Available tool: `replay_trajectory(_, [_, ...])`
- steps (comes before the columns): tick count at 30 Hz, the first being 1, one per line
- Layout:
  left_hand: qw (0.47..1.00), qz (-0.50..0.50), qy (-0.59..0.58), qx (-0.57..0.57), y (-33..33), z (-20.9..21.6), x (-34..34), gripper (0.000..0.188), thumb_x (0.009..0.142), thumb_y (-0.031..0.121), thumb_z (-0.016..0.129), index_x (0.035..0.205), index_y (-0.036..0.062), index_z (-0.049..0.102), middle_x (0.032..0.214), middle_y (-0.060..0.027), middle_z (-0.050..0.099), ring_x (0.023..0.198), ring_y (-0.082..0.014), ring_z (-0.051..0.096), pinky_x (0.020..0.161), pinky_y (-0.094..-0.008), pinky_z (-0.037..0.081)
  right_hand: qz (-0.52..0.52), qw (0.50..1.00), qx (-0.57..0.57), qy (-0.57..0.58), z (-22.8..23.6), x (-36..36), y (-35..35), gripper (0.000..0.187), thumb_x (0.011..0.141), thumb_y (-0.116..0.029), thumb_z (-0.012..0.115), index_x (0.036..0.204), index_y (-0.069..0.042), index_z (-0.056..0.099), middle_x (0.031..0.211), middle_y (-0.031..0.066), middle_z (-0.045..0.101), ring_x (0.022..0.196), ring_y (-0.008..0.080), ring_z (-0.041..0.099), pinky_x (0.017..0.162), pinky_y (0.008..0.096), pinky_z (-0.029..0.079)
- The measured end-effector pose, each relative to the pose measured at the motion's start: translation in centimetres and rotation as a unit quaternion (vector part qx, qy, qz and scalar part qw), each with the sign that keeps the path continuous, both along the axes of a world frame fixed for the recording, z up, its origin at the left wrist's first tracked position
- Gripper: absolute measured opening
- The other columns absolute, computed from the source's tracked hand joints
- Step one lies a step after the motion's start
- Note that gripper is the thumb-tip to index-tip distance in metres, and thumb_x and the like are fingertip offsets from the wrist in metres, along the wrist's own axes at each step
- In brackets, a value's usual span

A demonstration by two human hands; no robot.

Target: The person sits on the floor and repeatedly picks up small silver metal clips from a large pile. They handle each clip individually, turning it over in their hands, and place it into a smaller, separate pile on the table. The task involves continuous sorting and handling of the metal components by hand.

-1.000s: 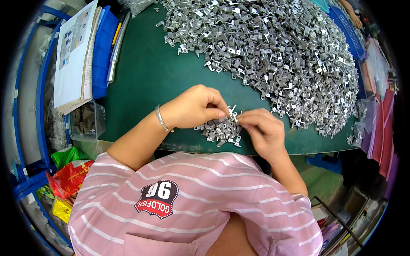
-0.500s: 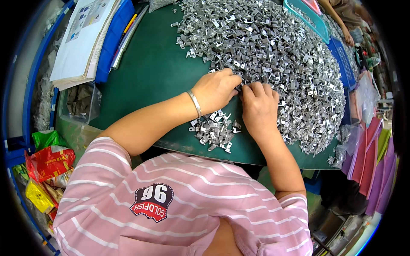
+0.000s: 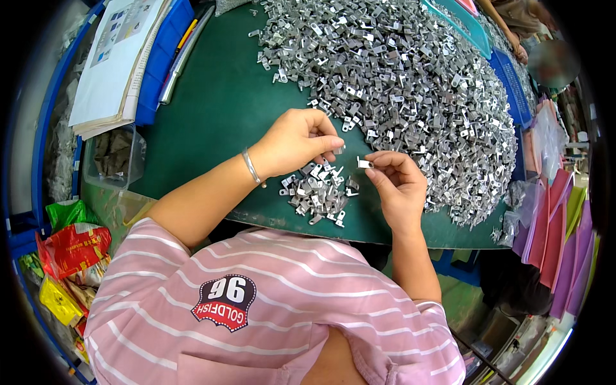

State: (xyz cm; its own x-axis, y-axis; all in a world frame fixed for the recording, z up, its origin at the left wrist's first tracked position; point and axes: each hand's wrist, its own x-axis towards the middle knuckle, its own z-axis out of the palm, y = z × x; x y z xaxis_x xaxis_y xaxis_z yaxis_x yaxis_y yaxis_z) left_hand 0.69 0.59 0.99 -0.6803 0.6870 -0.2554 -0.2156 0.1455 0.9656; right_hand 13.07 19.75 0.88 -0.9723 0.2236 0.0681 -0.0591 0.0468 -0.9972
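Observation:
My right hand (image 3: 399,183) pinches a small silvery metal bracket (image 3: 364,163) between thumb and fingertips, above the green tabletop (image 3: 192,151). Facing it, my left hand (image 3: 300,142) is also closed in a pinch, with a bit of a metal bracket (image 3: 339,150) showing at its fingertips. Just below the left hand lies a small pile of the same brackets (image 3: 317,196), near the table's front edge. Beyond both hands spreads a large heap of loose brackets (image 3: 398,77), each a bent tab with a hole.
A blue tray (image 3: 149,96) with papers and pens stands at the far left. Below it is a clear plastic box (image 3: 115,160) with dark cloth. A teal basket (image 3: 471,32) and a blue basket (image 3: 510,86) border the heap. Another person's hand (image 3: 521,54) shows at top right.
Both hands have drawn back from the heap's edge toward me and moved apart. A bracket now shows in the right hand and part of one in the left.

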Motion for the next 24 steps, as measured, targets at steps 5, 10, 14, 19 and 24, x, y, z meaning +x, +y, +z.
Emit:
replay_trajectory(5, [0.990, -0.010, -0.113, 0.086, -0.2, -0.3, 0.4, 0.012, 0.093, 0.010, 0.066, 0.092, -0.0019, 0.063, 0.081, -0.0115, 0.069, 0.073, -0.0167, 0.069, 0.067, -0.0272, 0.058, -0.005, 0.995, -0.093, 0.031, 0.0, 0.7, -0.3, 0.027, 0.082, 0.016, 0.065, 0.104, 0.002, 0.057, 0.105, 0.0128, 0.067, 0.092, 0.0139, 0.065, 0.083, 0.0250, 0.053])
replay_trajectory(10, [0.988, -0.034, -0.121, 0.089, -0.4, -0.2, 0.3, 0.013, 0.094, 0.011, 0.064, 0.094, -0.0022, 0.063, 0.083, -0.0127, 0.070, 0.073, -0.0171, 0.070, 0.067, -0.0273, 0.058, -0.006, 0.994, -0.103, 0.044, 0.4, 1.0, -0.8, 0.026, 0.083, 0.016, 0.064, 0.104, 0.002, 0.057, 0.105, 0.0148, 0.066, 0.094, 0.0157, 0.065, 0.082, 0.0260, 0.054])
replay_trajectory(14, [0.990, -0.059, -0.096, 0.084, -0.7, -0.2, 0.0, 0.011, 0.092, 0.008, 0.067, 0.093, -0.0020, 0.065, 0.083, -0.0105, 0.070, 0.075, -0.0150, 0.069, 0.068, -0.0267, 0.057, 0.004, 0.994, -0.073, 0.076, 0.0, 1.1, -1.4, 0.022, 0.084, 0.016, 0.063, 0.100, 0.002, 0.057, 0.104, 0.0149, 0.066, 0.094, 0.0160, 0.065, 0.082, 0.0260, 0.054])
replay_trajectory(19, [0.977, -0.212, 0.032, -0.001, -2.3, 0.4, -0.9, 0.008, 0.088, 0.006, 0.070, 0.092, -0.0014, 0.070, 0.086, -0.0058, 0.070, 0.076, -0.0109, 0.065, 0.071, -0.0243, 0.054, 0.115, 0.983, 0.117, 0.077, 0.2, 1.1, -1.8, 0.013, 0.079, 0.009, 0.065, 0.089, 0.001, 0.067, 0.096, 0.0132, 0.071, 0.084, 0.0199, 0.068, 0.075, 0.0291, 0.055])
replay_trajectory(24, [0.962, -0.203, 0.182, -0.030, -2.7, 0.7, -1.1, 0.010, 0.083, 0.009, 0.074, 0.088, 0.0008, 0.071, 0.084, -0.0066, 0.066, 0.075, -0.0140, 0.063, 0.066, -0.0275, 0.050, 0.081, 0.921, 0.362, 0.122, 1.7, -2.3, -1.7, 0.013, 0.080, 0.006, 0.066, 0.091, 0.000, 0.066, 0.088, 0.0152, 0.066, 0.077, 0.0301, 0.066, 0.067, 0.0338, 0.053])
